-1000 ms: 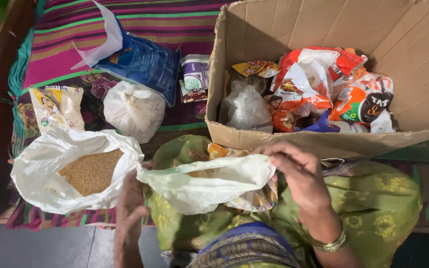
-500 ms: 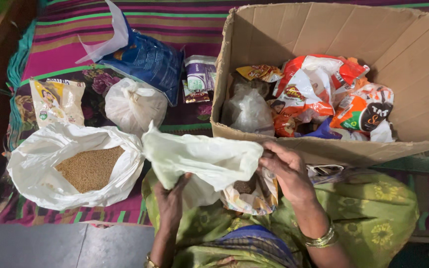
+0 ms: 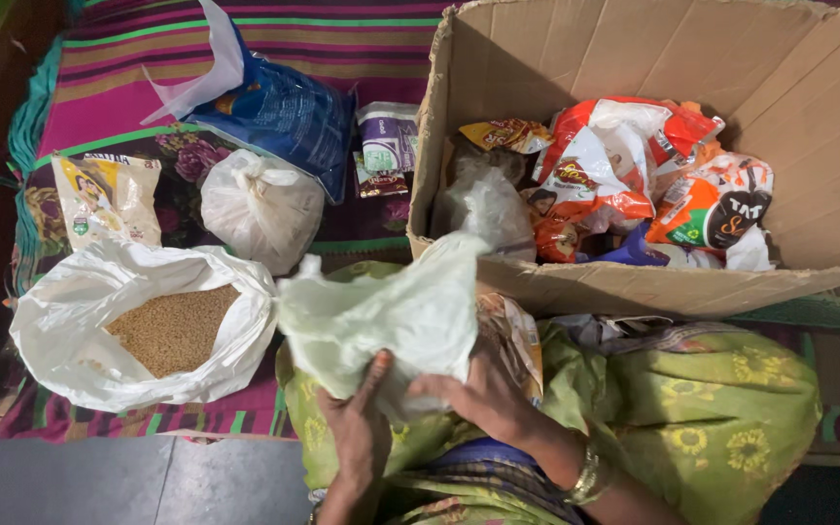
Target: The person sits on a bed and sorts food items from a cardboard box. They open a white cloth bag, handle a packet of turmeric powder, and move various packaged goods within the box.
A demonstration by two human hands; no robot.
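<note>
On the lap, just before the brown cardboard box [image 3: 634,282], both hands grip the thin pale-green plastic bag [image 3: 391,316] from below: left hand [image 3: 362,437] and right hand [image 3: 483,399] close together, fingers closed on its lower part, the bag rising above them.

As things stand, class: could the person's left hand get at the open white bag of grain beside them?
Probably yes, once freed. The left hand grips the pale green bag, but the open white bag of grain lies just to its left with nothing between.
</note>
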